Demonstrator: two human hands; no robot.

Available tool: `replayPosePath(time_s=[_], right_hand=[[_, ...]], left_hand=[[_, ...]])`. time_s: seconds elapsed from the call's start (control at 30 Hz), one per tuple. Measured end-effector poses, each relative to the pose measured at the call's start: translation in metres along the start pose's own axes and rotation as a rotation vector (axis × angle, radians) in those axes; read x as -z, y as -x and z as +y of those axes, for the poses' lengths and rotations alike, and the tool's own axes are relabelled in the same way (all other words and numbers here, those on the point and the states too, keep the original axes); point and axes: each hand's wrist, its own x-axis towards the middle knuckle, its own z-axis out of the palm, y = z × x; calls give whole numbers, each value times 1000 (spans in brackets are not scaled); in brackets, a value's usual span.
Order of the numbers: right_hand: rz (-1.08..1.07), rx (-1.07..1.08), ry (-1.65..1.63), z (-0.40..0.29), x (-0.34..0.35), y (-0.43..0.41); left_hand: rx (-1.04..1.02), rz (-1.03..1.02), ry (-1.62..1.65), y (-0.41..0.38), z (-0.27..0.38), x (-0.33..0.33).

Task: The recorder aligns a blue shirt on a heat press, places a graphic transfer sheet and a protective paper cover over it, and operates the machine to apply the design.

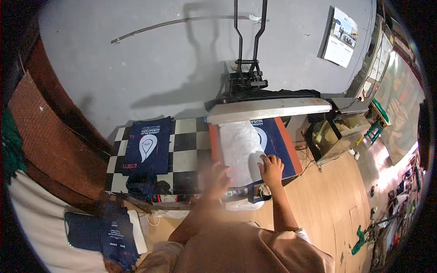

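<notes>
A navy fabric bag (285,153) with white print lies on the lower bed of a heat press (269,109), over an orange-red pad (296,160). A wrinkled white sheet (239,150) covers the bag's left part. My right hand (272,169) touches the sheet's right edge with bent fingers; whether it pinches the edge is unclear. My left hand (218,179), blurred by motion, is at the sheet's lower left with its fingers apart. The press's upper plate hides the far end of bag and sheet.
Left of the press, printed navy bags (146,146) lie on a checkered tabletop (186,160). More navy fabric pieces (116,232) rest at lower left. The press's tall handle (249,34) rises before the grey wall (136,68). An open box-like cabinet (327,140) stands at right.
</notes>
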Motion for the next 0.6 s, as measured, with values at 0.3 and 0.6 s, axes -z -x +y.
replayPosePath(time_s=[0.3,0.6], right_hand=[[5,-3,32,0,0,0],[61,45,59,6,-8,1]], left_hand=[[51,-117,-47,-7,15,8],[-290,-172,-154,-42,63,-37]])
